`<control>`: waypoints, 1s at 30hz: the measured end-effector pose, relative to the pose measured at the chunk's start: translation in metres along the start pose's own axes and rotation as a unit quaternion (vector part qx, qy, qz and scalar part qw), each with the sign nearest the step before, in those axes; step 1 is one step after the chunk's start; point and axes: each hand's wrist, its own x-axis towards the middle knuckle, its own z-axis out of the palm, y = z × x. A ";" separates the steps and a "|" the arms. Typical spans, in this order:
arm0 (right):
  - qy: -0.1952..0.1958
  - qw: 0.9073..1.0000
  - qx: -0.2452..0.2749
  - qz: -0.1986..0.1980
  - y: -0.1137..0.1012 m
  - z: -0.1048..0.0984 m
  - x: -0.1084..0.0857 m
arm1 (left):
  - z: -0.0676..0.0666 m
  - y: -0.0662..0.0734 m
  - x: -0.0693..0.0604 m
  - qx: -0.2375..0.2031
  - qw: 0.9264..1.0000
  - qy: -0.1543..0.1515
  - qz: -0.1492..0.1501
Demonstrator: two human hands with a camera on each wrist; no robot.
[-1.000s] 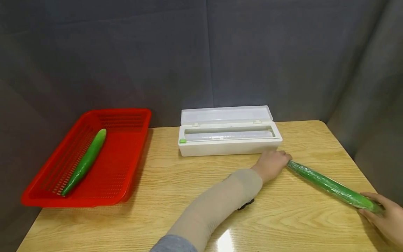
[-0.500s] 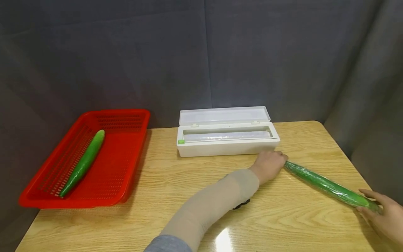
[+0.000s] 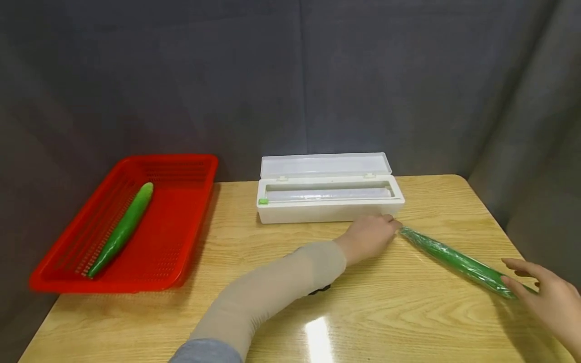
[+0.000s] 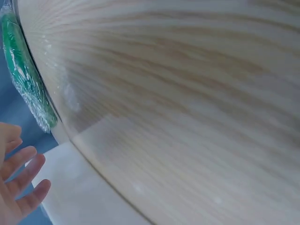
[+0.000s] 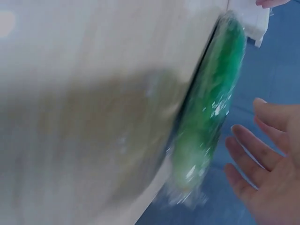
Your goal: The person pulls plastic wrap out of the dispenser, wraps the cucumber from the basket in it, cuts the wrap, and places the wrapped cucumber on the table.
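Observation:
A cucumber wrapped in clear film lies slantwise on the right part of the table. My left hand is just off its far end, in front of the cling film box. In the left wrist view the fingers of that hand are spread, with a gap to the wrapped cucumber. My right hand is over the near end, hiding part of it in the head view. The right wrist view shows this hand with parted fingers beside the cucumber, not touching it.
The white cling film box stands at the back with its lid up, a roll inside and a green slider at left. A red basket at the left holds an unwrapped cucumber. Dark curtains border the table.
Both hands have come away from the ends of the wrapped cucumber. The left hand has drawn back leftward, and the right fingers have loosened and lifted. The wrapped cucumber stays on the table.

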 end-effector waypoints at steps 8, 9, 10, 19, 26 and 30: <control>-0.019 0.999 0.022 -0.025 -0.037 0.002 0.029 | -0.019 -0.025 -0.033 0.017 0.998 0.053 0.012; -0.016 0.999 0.028 -0.035 -0.042 0.004 0.033 | -0.022 -0.029 -0.038 0.014 0.998 0.058 0.011; -0.011 0.998 0.037 -0.046 -0.047 0.006 0.038 | -0.024 -0.033 -0.043 0.010 0.998 0.064 0.010; 0.022 0.991 0.079 -0.110 -0.077 0.021 0.070 | -0.043 -0.074 -0.083 0.002 0.995 0.104 -0.013; 0.029 0.986 0.088 -0.138 -0.093 0.025 0.092 | -0.053 -0.101 -0.106 0.004 0.993 0.100 -0.067; 0.041 0.984 0.089 -0.150 -0.099 0.026 0.100 | -0.054 -0.112 -0.113 -0.002 0.992 0.100 -0.075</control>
